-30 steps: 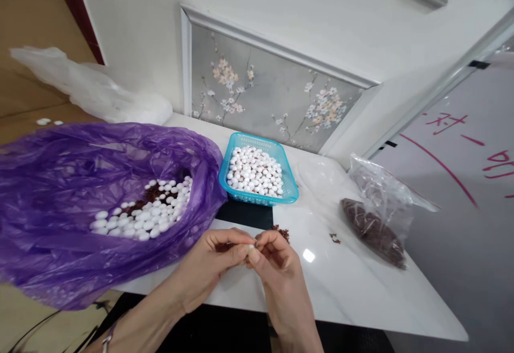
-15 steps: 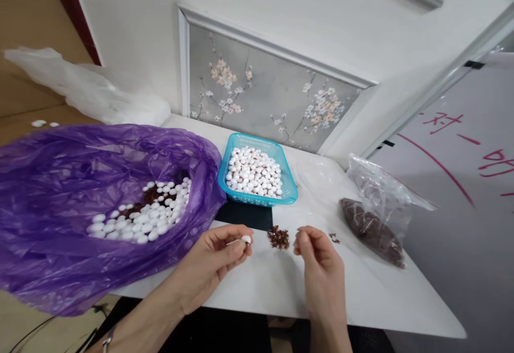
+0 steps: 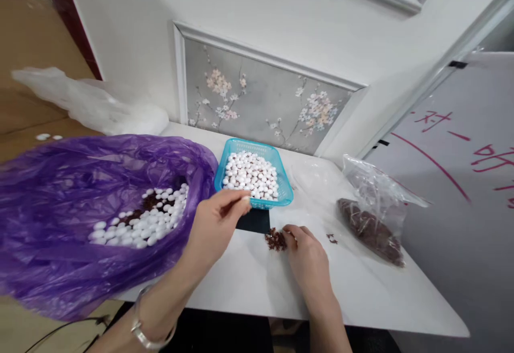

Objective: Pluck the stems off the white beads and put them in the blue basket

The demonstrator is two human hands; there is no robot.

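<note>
Over the front edge of the blue plastic basket, my left hand pinches a small white oval piece, mostly covered by the fingers. Many white oval pieces with brown bits among them fill the basket. My right hand is down on the table at the right side of a little heap of small brown pieces. Its thumb and fingers are drawn together at the heap's edge; what they pinch is hidden.
On the left lies an open purple plastic bag holding white ovals and brown pieces. A clear bag of brown pieces lies on the right, with a few loose brown pieces beside it. A whiteboard stands at the right.
My left hand has moved up and forward to the basket with the white oval piece. My right hand has moved left and down onto the brown heap. The view has shifted slightly.
</note>
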